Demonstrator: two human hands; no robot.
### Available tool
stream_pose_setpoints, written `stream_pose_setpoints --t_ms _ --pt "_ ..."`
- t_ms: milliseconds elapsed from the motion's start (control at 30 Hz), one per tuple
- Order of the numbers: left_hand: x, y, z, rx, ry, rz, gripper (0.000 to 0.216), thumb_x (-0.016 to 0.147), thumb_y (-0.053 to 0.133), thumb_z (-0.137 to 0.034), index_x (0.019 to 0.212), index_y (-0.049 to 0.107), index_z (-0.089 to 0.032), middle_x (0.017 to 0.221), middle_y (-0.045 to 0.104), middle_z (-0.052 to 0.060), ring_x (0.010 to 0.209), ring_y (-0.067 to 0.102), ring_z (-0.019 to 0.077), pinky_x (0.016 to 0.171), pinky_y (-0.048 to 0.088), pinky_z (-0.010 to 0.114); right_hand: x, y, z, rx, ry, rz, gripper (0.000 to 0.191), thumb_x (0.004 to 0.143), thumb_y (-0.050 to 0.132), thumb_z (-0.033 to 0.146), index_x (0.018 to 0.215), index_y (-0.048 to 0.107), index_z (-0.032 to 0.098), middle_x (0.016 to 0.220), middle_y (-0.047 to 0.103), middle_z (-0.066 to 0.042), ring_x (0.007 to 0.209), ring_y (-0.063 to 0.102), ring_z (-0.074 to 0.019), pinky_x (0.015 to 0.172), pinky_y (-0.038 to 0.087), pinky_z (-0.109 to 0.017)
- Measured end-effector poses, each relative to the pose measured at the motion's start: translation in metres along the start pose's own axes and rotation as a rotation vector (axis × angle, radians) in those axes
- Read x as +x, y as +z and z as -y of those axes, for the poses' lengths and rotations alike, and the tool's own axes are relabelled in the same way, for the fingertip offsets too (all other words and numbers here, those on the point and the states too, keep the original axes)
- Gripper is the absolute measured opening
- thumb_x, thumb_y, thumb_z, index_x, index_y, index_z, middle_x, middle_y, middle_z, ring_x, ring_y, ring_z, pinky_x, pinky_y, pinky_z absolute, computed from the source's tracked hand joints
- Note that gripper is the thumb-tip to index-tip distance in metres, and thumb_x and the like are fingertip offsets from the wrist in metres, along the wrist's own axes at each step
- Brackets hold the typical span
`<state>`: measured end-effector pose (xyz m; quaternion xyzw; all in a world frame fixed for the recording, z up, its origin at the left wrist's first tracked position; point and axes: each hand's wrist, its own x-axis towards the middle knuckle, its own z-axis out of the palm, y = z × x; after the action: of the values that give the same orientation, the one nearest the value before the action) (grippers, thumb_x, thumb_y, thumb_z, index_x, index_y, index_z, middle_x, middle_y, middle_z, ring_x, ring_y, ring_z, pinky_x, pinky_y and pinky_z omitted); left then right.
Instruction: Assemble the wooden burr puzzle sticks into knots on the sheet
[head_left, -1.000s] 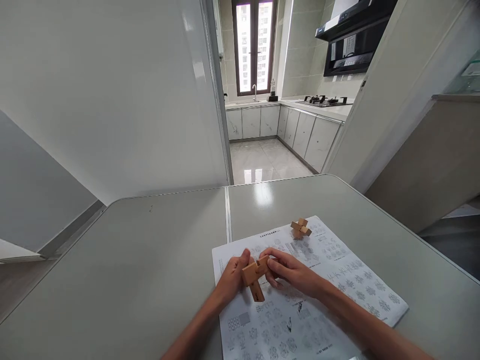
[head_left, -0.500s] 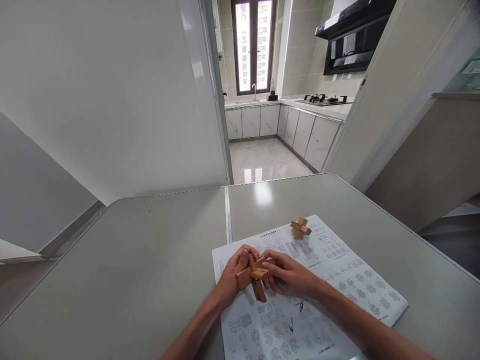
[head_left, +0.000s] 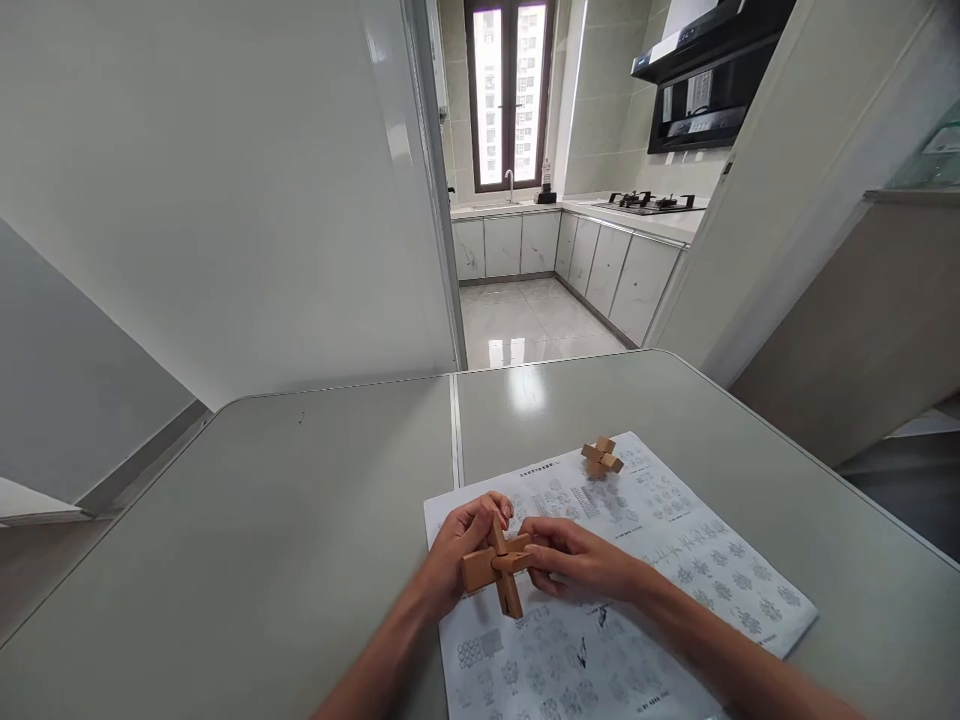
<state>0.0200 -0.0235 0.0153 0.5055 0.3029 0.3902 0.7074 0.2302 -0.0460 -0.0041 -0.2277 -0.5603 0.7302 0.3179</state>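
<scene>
Between my hands is a wooden burr puzzle (head_left: 501,563) made of crossing bars, raised over a printed sheet. My left hand (head_left: 459,545) grips its left side, with the thumb against the upright bar. On the right side, my right hand (head_left: 574,558) pinches the end of a bar between thumb and fingers. One bar points down toward me. Some fingertips are hidden behind the wood. Beneath lies the white instruction sheet (head_left: 720,570), covered in small diagrams.
A second, smaller wooden burr puzzle (head_left: 602,458) sits on the sheet's far part. The grey-green table (head_left: 285,540) has a pale seam (head_left: 455,430) down its middle. Past its far edge, a doorway opens to a kitchen with white cabinets (head_left: 502,247) and a gas hob (head_left: 651,203).
The held puzzle has shifted slightly left and toward me and has turned a little. My right fingers have closed to a pinch on the right bar; my left hand moved along with it.
</scene>
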Motion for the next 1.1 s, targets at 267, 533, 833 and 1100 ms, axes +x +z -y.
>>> stream_pose_setpoints --t_ms 267,533,833,1100 --pt "0.002 0.002 0.004 0.088 -0.078 -0.042 0.054 0.089 0.063 -0.07 0.084 0.066 -0.016 0.093 0.058 0.007 0.064 0.045 0.0128 0.061 0.042 0.027 -0.003 0.001 -0.008 0.259 0.074 0.132 0.032 0.097 0.067 0.045 0.084 0.058 0.017 0.058 0.064 0.001 0.045 0.053 -0.0105 0.045 0.04 -0.022" --pt "0.011 -0.003 0.001 -0.083 0.051 -0.438 0.048 0.089 0.066 -0.065 0.081 0.065 -0.018 0.083 0.061 0.003 0.078 0.056 0.0162 0.077 0.049 0.027 0.002 -0.008 0.002 0.438 -0.054 -0.238 0.03 0.096 0.065 0.042 0.08 0.059 0.017 0.049 0.049 0.007 0.04 0.032 -0.0065 0.043 0.03 -0.02" --pt "0.011 -0.004 -0.002 0.003 0.001 -0.436 0.043 0.089 0.065 -0.061 0.078 0.061 -0.019 0.075 0.056 0.001 0.069 0.052 0.0153 0.071 0.047 0.027 0.006 -0.03 -0.003 0.678 -0.075 -0.645 0.03 0.085 0.08 0.035 0.078 0.055 0.019 0.063 0.046 0.007 0.045 0.028 -0.005 0.034 0.027 -0.014" --pt "0.015 -0.008 0.002 0.291 0.027 -0.382 0.053 0.092 0.053 -0.069 0.073 0.06 -0.02 0.066 0.051 -0.001 0.064 0.046 0.0157 0.065 0.041 0.028 0.007 -0.041 -0.011 0.651 -0.096 -0.682 0.031 0.087 0.08 0.037 0.082 0.053 0.022 0.066 0.046 0.007 0.045 0.032 -0.0052 0.032 0.031 -0.012"
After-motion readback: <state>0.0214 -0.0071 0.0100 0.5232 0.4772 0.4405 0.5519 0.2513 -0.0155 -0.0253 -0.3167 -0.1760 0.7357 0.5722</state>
